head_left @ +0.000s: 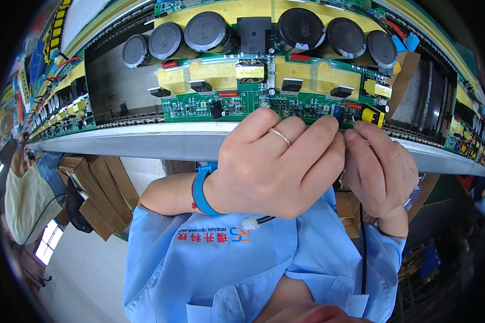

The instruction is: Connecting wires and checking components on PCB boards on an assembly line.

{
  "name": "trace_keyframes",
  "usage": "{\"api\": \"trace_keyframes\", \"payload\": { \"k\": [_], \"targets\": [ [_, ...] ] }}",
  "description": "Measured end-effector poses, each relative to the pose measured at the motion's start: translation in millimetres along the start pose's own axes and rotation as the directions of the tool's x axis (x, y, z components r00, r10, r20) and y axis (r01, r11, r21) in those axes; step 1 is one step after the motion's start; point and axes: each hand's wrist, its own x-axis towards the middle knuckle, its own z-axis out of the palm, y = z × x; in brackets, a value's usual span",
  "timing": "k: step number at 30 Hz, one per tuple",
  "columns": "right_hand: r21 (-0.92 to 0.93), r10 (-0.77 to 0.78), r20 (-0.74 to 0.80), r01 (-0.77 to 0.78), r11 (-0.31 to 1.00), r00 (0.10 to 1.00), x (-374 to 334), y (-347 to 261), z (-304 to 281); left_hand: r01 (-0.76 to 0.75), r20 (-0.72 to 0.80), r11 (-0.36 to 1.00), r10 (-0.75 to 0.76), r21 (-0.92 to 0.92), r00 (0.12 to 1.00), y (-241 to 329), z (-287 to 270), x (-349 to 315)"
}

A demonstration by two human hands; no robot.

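Note:
My left hand (280,167), with a ring and a blue wristband, is closed at the near edge of a green circuit board (231,109). From under its palm comes a short end of black cable with a white plug (249,222). Close against it, the bent fingers of my right hand (380,172) are closed too. A black cable (364,247) hangs down from between the hands, below the right one. What the fingertips pinch is hidden. Just beyond the right fingertips sits a small yellow transformer (372,116) on the board.
The board carries several large black capacitors (207,32) and yellow heat-sink plates (215,75). It lies on a conveyor with a metal rail (145,140). More boards stand at the left (64,116) and right. Cardboard (99,188) leans below at the left, near another person (29,199).

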Motion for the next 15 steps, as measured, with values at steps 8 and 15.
{"api": "trace_keyframes", "payload": {
  "k": [8, 15],
  "targets": [
    [0.004, 0.03, 0.025, -0.03, 1.0, 0.999, 2, 1, 2, 0.065, -0.033, 0.988, -0.07, -0.14, 0.997, -1, -16, -16],
    [0.019, 0.09, 0.065, -0.091, 0.996, 0.994, 11, -4, -1, 0.223, 0.2, 0.925, -0.167, -0.307, 0.965, 14, -30, -25]
  ]
}}
